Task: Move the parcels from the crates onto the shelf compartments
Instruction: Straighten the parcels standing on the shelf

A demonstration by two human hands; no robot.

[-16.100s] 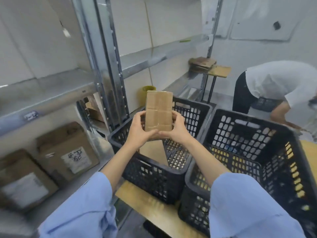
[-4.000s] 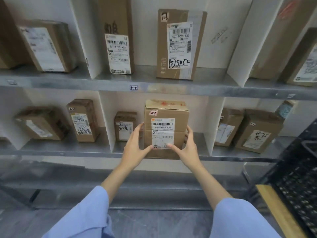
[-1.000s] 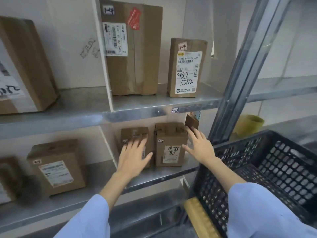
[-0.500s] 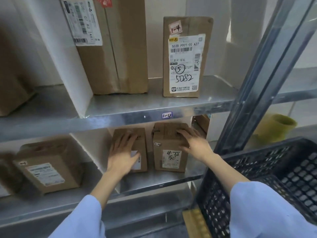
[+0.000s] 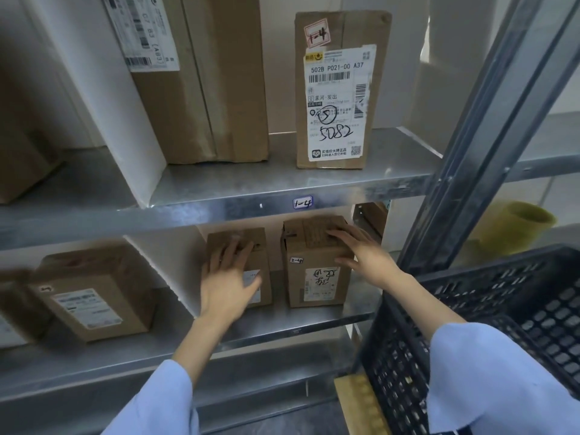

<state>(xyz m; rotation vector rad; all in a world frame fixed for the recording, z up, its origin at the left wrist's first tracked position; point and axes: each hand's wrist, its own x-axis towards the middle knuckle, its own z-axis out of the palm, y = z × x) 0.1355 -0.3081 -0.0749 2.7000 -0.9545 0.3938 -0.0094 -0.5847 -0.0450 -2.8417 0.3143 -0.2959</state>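
Head view: a second ago both hands were only reaching in, now they're down on the two boxes standing side by side on the lower shelf point(image 5: 282, 324). The left hand point(image 5: 230, 287) lies flat, fingers spread, on the left parcel point(image 5: 263, 259). The right hand point(image 5: 365, 259) lays fairly straight fingers over the right parcel point(image 5: 317, 277), thumb on its front (squaring them up, I'd guess, not lifting). So they're shelved, and the crate point(image 5: 502, 309) at near right is probably next.

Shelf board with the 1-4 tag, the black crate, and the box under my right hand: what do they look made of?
Shelf board: probably galvanised steel, dull grey with soft reflections. Crate: seemingly moulded plastic, matte black, with lattice walls. Box: brown cardboard, matte, with creased flaps and a paper label.
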